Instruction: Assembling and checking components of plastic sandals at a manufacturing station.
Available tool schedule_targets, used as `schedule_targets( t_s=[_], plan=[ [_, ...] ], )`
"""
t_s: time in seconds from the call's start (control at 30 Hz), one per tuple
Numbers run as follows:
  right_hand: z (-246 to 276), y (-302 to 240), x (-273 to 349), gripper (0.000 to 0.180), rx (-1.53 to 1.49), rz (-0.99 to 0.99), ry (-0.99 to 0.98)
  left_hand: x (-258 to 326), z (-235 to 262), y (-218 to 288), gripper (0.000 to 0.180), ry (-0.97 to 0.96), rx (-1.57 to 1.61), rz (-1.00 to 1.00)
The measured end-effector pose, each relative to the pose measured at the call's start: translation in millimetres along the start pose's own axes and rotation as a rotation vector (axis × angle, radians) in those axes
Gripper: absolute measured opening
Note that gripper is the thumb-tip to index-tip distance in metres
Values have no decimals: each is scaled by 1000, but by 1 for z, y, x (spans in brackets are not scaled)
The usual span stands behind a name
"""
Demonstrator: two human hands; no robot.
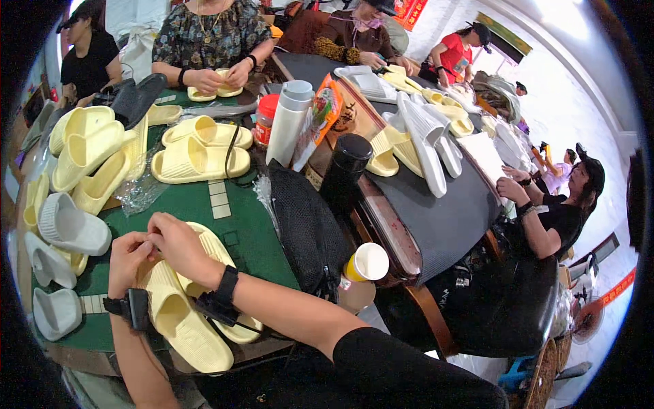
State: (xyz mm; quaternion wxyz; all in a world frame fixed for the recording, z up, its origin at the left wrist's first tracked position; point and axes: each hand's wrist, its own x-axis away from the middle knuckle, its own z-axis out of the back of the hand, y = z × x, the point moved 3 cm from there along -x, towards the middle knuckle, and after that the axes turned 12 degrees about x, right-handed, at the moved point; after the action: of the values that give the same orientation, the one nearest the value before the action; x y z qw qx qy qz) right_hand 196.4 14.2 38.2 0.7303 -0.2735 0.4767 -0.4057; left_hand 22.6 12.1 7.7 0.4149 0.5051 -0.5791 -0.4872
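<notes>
My left hand and my right hand meet with fingertips pinched together over the strap end of a pale yellow slide slipper. Whatever they pinch, if anything, is hidden by the fingers. The slipper lies sole down, its heel toward me at the green table's near edge. Partly beneath my right wrist is a second yellow slipper. Dark straps with small devices sit around both my wrists.
Yellow slippers and grey slippers crowd the left; a yellow pair lies ahead. To the right are a black mesh bag, black bottle, pale tumbler and paper cup. Several co-workers sit around the tables.
</notes>
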Motion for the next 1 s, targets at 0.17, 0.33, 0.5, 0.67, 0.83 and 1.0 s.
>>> schedule_targets(
  t_s=[0.17,0.33,0.5,0.67,0.83,1.0],
  plan=[
    [-1,6,1,10,3,-14,-40,-3,-5,-3,9,-15,18,7],
    [1,7,-1,10,-82,-66,17,-2,-7,6,10,1,-145,35],
    [5,9,-2,9,-76,-73,71,-3,-13,4,9,-42,-33,33],
    [-11,-1,-5,9,-100,-1,66,9,2,11,7,23,15,44],
    [3,13,1,6,-102,-68,88,5,-25,21,13,-35,-102,22],
    [5,3,2,10,-52,-119,1,10,-16,16,14,-64,33,-21]
  ],
)
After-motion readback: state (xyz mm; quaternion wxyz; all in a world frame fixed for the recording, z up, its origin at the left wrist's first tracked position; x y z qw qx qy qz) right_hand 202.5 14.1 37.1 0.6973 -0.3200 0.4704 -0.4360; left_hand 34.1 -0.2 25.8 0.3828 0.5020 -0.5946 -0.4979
